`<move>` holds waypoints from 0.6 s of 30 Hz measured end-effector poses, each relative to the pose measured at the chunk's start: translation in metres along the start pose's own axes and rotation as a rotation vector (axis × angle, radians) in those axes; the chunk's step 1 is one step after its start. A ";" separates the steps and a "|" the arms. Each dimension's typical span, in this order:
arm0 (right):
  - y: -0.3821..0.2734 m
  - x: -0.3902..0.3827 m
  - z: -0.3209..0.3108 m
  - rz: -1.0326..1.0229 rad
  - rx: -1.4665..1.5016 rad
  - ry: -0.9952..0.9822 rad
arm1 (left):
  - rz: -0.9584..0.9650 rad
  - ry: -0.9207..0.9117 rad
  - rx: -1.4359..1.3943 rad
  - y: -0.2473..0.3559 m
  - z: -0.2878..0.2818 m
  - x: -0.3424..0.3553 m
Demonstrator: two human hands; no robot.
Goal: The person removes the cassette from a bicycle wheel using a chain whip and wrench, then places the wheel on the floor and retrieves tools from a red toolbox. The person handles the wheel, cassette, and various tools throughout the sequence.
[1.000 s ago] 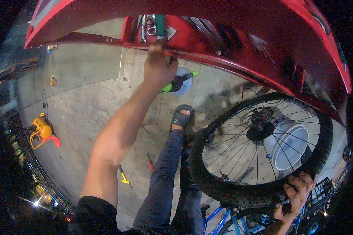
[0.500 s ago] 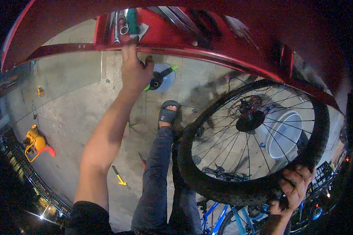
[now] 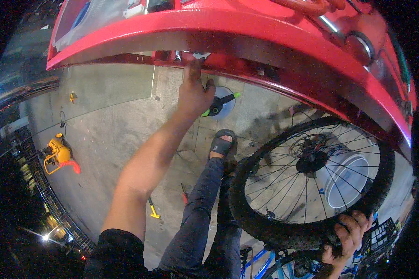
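Observation:
My left hand (image 3: 195,94) reaches up to the front edge of a pulled-out drawer (image 3: 239,80) in a red tool cart. Its index finger stretches over the drawer rim and the thumb stands apart; the other fingers are partly hidden. By the fingertip lie the end of a silver tool (image 3: 178,56) and a white scrap (image 3: 201,55). On the right, my right hand (image 3: 350,236) grips the black knobby tyre of a bicycle wheel (image 3: 284,229). The wheel is tilted, with its spokes and hub facing up, and its far side is close to the cart.
The cart top (image 3: 209,19) carries a clear bin (image 3: 97,21) and tools. Below stand a round light-coloured base with a green-and-black part (image 3: 226,109) and a white bucket (image 3: 347,181). A yellow compressor (image 3: 59,153), a yellow-headed hammer (image 3: 154,211) and blue bicycles (image 3: 265,265) are around me.
My view has tilted up, bringing the cart top into sight and hiding most of the drawer's inside. My left hand stays at the drawer edge, and my right hand still holds the wheel.

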State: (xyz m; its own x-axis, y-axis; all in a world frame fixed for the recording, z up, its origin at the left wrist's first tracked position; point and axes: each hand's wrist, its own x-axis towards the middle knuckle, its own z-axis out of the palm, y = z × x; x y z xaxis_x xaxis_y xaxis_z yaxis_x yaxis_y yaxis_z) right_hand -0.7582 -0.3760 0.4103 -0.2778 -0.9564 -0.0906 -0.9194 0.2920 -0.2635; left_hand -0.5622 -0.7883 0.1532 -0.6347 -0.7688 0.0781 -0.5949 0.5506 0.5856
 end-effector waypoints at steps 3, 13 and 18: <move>-0.001 0.002 -0.003 0.006 -0.004 -0.022 | 0.031 0.034 0.033 0.000 0.002 -0.002; -0.001 0.017 -0.003 0.052 0.053 0.000 | 0.022 -0.005 0.033 -0.016 0.010 -0.002; -0.004 0.013 0.000 0.102 0.049 0.044 | 0.146 0.032 0.052 0.003 0.006 0.003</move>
State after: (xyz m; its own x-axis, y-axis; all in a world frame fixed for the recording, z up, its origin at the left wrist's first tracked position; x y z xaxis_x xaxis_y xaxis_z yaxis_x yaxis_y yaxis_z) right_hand -0.7583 -0.3897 0.4098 -0.3823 -0.9208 -0.0775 -0.8711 0.3872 -0.3020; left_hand -0.5694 -0.7870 0.1503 -0.7009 -0.6888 0.1851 -0.5229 0.6728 0.5233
